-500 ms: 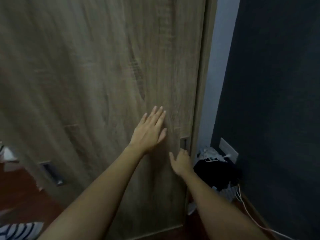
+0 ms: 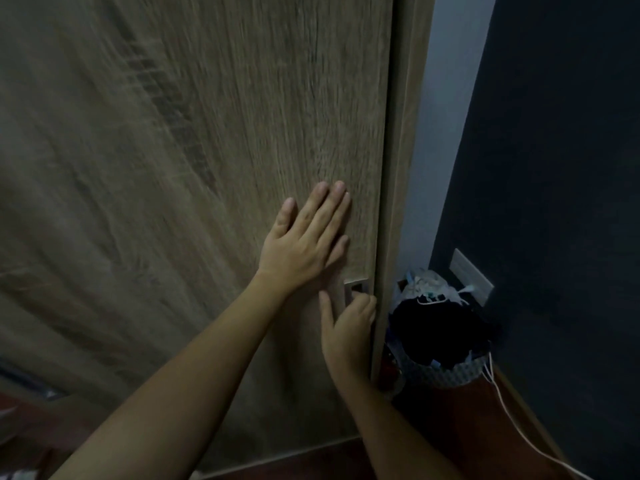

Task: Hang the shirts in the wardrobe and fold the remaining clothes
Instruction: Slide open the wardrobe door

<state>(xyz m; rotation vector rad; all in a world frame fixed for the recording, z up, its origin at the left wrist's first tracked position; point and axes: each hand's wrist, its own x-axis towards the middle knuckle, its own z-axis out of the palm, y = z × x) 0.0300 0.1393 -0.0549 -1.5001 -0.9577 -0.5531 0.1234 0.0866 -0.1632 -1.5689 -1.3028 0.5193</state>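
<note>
Handle: your right hand hooks its fingertips into the recessed silver metal pull at the right edge of the tall brown wood-grain wardrobe door, centre-right of frame; your left hand lies flat, fingers straight, on the panel just above-left of it. Pull's long axis is vertical and the door looks shut, so I'd judge the slide goes toward frame left, right hand nearer. Patterned basket of dark clothes sits lower right on reddish floor by the dark wall; no shirts visible.
</note>
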